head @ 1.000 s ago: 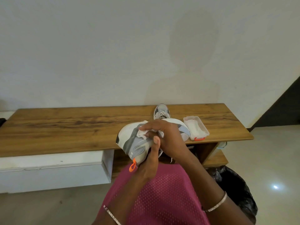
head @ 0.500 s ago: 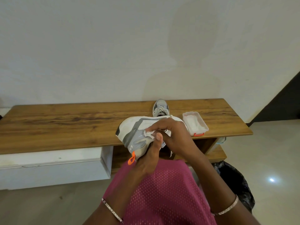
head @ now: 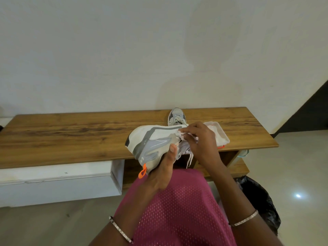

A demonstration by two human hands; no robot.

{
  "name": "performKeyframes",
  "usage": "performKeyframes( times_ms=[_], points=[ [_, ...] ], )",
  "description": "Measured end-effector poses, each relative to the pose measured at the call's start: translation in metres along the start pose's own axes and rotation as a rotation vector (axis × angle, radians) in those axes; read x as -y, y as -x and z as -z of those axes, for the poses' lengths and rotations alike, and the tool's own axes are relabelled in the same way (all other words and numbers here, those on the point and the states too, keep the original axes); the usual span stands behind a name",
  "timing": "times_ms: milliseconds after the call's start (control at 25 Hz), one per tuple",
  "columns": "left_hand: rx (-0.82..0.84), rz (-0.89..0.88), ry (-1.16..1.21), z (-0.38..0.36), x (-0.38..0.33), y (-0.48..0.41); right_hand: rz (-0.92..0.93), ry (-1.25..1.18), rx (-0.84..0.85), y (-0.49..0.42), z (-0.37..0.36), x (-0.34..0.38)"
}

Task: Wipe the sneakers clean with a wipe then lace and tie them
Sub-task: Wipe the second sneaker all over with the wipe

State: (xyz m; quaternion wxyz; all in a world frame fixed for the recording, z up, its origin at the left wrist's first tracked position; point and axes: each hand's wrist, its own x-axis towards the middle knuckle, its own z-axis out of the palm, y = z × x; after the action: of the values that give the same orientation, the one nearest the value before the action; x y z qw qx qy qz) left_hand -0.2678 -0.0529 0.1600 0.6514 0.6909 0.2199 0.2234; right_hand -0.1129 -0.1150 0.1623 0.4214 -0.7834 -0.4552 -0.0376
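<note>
The left hand (head: 159,172) is clamped on a white and grey sneaker (head: 154,144), gripping it from below at the heel end with the thumb pressed up against the side panel. The shoe is held on its side above the near edge of the wooden surface (head: 71,135), its thick white sole turned away from the person and an orange pull loop (head: 142,172) hanging just left of the left wrist. Loose laces (head: 190,158) dangle between the two hands.

The right hand (head: 198,141) lies on the upper part of the shoe, just right of the left thumb, its fingers pinched shut on a crumpled white wipe (head: 182,134) that is pressed to the shoe's side. Beyond the right hand, the second sneaker (head: 176,118) stands on the surface with its toe pointing to the wall. Just to the right of that hand, partly hidden by it, sits a shallow clear tray (head: 221,137) with white material inside. Each wrist wears a thin bangle, and a pink mesh garment (head: 177,210) fills the space below both hands.
</note>
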Motion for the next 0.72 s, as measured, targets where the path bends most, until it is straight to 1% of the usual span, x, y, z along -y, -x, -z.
performKeyframes(
  times_ms=[80, 200, 280, 400, 480, 520, 600, 720],
  points=[
    [0.025, 0.006, -0.051, -0.004, -0.001, -0.001, 0.071, -0.061, 0.062, -0.006, -0.008, 0.023],
    [0.008, 0.067, -0.126, -0.006, -0.007, 0.002, 0.170, -0.140, 0.171, -0.013, -0.012, 0.048],
    [-0.007, 0.086, -0.140, -0.004, -0.013, 0.003, 0.186, -0.107, 0.131, -0.017, -0.013, 0.042],
    [0.012, 0.110, -0.180, -0.003, -0.017, 0.006, 0.046, 0.038, 0.034, -0.023, -0.008, 0.011],
    [0.019, 0.124, -0.181, -0.001, -0.009, 0.003, -0.039, 0.109, 0.014, -0.026, -0.006, 0.001],
    [0.022, 0.109, -0.203, 0.001, -0.004, 0.001, -0.057, 0.100, 0.023, -0.028, -0.008, 0.005],
    [0.030, 0.079, -0.248, 0.001, 0.002, -0.003, -0.038, 0.004, 0.053, -0.029, -0.017, 0.025],
    [0.008, 0.069, -0.255, -0.001, 0.005, -0.006, 0.096, -0.187, 0.142, -0.029, -0.032, 0.057]
  ],
)
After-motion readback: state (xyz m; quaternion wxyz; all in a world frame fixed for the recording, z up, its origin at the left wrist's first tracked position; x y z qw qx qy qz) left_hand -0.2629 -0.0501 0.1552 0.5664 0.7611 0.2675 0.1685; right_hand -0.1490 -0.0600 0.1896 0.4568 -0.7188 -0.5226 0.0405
